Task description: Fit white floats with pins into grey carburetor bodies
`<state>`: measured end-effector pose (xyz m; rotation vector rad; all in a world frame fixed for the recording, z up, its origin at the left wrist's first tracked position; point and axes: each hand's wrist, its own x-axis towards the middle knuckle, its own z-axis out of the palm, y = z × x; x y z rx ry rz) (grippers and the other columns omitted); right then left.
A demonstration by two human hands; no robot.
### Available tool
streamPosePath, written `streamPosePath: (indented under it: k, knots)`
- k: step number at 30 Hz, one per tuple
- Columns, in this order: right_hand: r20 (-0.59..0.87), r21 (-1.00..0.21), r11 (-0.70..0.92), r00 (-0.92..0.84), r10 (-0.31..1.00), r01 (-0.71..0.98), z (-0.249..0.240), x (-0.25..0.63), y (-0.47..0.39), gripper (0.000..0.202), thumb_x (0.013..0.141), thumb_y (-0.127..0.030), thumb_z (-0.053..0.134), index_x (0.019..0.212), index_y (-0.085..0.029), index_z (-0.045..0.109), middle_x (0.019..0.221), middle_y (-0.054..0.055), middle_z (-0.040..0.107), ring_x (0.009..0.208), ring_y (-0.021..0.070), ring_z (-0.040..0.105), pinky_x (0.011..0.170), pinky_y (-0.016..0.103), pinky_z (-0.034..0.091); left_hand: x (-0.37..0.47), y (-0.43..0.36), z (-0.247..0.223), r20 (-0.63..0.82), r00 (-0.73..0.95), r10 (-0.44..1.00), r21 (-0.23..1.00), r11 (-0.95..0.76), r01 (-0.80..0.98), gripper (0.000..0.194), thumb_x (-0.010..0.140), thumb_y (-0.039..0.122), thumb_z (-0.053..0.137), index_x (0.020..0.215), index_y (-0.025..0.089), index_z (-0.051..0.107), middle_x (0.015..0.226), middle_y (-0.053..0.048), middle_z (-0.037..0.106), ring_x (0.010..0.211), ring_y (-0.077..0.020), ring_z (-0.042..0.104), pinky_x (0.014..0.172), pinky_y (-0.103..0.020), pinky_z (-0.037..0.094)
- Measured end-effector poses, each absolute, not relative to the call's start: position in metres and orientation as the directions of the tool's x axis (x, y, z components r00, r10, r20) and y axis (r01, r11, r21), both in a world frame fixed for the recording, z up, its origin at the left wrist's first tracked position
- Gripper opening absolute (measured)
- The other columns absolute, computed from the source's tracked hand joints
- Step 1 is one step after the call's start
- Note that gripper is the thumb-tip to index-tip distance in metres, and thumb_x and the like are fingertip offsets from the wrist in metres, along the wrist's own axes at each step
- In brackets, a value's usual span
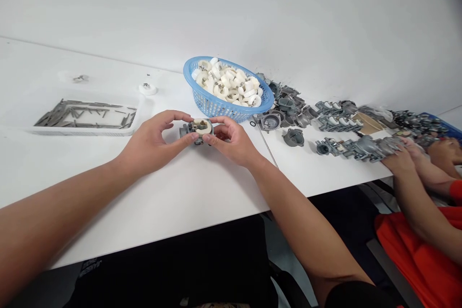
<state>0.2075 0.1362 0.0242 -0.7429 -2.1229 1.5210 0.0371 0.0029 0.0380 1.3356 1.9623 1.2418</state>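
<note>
Two hands: the left hand (153, 142) and the right hand (234, 143) close in on one metal body (184, 131) from either side, thumbs on its near side and forefingers arched to the far side, each with a narrow gap between thumb and forefinger.
Metal body: held at the near middle of the bench (169, 202), just in front of the blue basket (212, 105); its long axis runs roughly left to right across the wearer's view, a grey stub pointing left.
Cream ring: the cream ring (204, 128) sits atop the body, its flat face turned up; the exact bearing of its gap is too small to tell.
Blue basket: heaped with white rings (231, 82), tilted every way.
Left side: a white tray (83, 131) of slim metal pins (54, 116), with a lone white ring (147, 89) just beyond.
Right side: a black loop (252, 123), a metal cup (293, 138) and piled castings (287, 106) lie near a co-worker's hand (400, 160).
</note>
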Motion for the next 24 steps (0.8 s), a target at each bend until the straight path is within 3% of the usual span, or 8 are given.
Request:
streamPosePath:
  k: [6, 11, 16, 24]
  knots:
    - [0.004, -0.949, 0.244, -0.766, 0.643, 0.199, 0.0260, 0.2106, 0.1373, 0.069, 0.069, -0.056, 0.088, 0.122, -0.023, 0.057, 0.089, 0.002, 0.071, 0.079, 0.0169, 0.065, 0.074, 0.033, 0.048, 0.0381, 0.0020, 0.0392, 0.109, -0.406, 0.907, 0.871, 0.110, 0.479, 0.040, 0.080, 0.056, 0.072, 0.113, 0.033, 0.070, 0.132, 0.001, 0.070, 0.131, -0.0342, 0.059, 0.115, -0.047, 0.047]
    - [0.003, -0.945, 0.252, -0.767, 0.642, 0.207, 0.0266, 0.2116, 0.1372, 0.069, 0.071, -0.058, 0.086, 0.123, -0.023, 0.058, 0.090, 0.002, 0.072, 0.076, 0.0159, 0.064, 0.073, 0.033, 0.048, 0.0373, 0.0018, 0.0389, 0.113, -0.397, 0.911, 0.872, 0.101, 0.479, 0.039, 0.082, 0.056, 0.071, 0.112, 0.032, 0.070, 0.129, 0.000, 0.071, 0.130, -0.0340, 0.060, 0.114, -0.048, 0.048]
    - [0.001, -0.949, 0.242, -0.767, 0.642, 0.201, 0.0258, 0.2118, 0.1379, 0.069, 0.071, -0.057, 0.086, 0.125, -0.024, 0.059, 0.095, 0.005, 0.074, 0.086, 0.0200, 0.068, 0.078, 0.036, 0.050, 0.0363, 0.0024, 0.0387, 0.108, -0.383, 0.917, 0.876, 0.094, 0.472, 0.039, 0.081, 0.058, 0.071, 0.111, 0.032, 0.069, 0.128, 0.000, 0.072, 0.129, -0.0328, 0.061, 0.113, -0.048, 0.049]
    - [0.019, -0.935, 0.280, -0.756, 0.654, 0.219, 0.0250, 0.2120, 0.1373, 0.067, 0.071, -0.055, 0.087, 0.125, -0.024, 0.060, 0.091, 0.003, 0.072, 0.077, 0.0169, 0.066, 0.071, 0.033, 0.049, 0.0353, 0.0015, 0.0405, 0.070, -0.411, 0.909, 0.854, 0.158, 0.496, 0.039, 0.082, 0.063, 0.068, 0.110, 0.037, 0.069, 0.124, 0.002, 0.074, 0.121, -0.0328, 0.065, 0.103, -0.047, 0.053]
